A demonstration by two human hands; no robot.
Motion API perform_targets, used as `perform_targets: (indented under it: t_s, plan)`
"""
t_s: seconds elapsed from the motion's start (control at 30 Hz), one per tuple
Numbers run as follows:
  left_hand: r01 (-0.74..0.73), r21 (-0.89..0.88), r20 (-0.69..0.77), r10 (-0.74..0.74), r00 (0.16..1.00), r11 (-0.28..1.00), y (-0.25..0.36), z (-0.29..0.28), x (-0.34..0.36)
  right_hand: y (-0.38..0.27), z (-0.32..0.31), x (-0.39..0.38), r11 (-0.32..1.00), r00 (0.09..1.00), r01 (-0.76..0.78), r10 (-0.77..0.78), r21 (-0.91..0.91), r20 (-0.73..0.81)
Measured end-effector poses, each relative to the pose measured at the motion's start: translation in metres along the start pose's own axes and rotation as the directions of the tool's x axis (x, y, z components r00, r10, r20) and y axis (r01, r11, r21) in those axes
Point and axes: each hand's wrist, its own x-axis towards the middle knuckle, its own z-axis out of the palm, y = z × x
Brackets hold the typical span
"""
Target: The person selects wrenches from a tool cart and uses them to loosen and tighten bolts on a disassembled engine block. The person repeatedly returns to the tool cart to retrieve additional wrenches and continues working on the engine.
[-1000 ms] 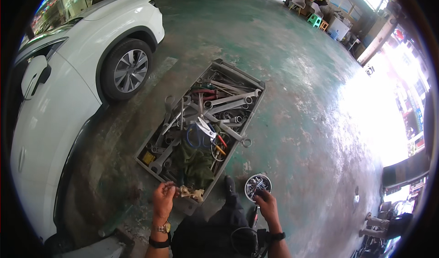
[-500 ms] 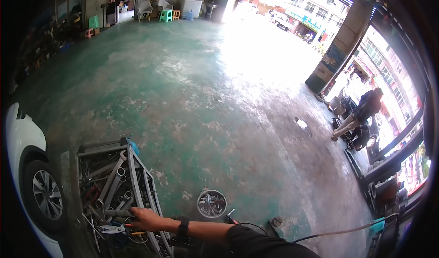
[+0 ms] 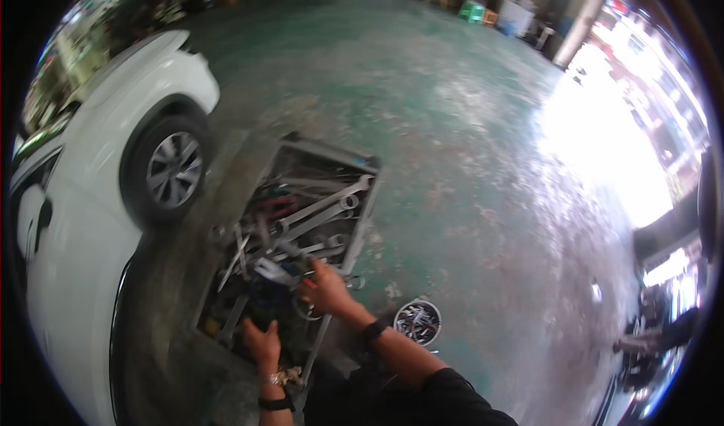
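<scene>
While the car [image 3: 94, 188] stands at my left, the tray [image 3: 332, 151] lies before me, the bucket [image 3: 418, 301] to its right. The wrenches [image 3: 326, 202] seem all left inside, none lifted out yet. My left hand [image 3: 262, 344] is open, thumb apart; blur hides whether my right hand [image 3: 329, 292] grips anything near the snips [image 3: 274, 270].

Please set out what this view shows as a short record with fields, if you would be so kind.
Left hand: over the near part of the tray; grip unclear
Right hand: at the tray's right side, among tools; grip unclear
Tray contents: wrenches and other jumbled tools
Bucket: right of the tray, holding small metal pieces
Car: white, left of the tray
Stool: green, in the background
</scene>
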Motion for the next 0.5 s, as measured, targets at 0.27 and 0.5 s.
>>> perform_targets:
  t_s: [0.27,0.5]
  plan:
    - [-0.027,-0.305,-0.079,0.003,0.997,0.952,0.022,-0.009,-0.009,-0.008,0.015,0.025,1.0,0.993,-0.005,0.006,-0.012,0.118]
    - [0.042,-0.52,-0.037,-0.072,0.997,0.853,0.01,-0.002,-0.017,-0.023,0.039,0.035,0.994,0.99,-0.042,0.056,-0.104,0.128]
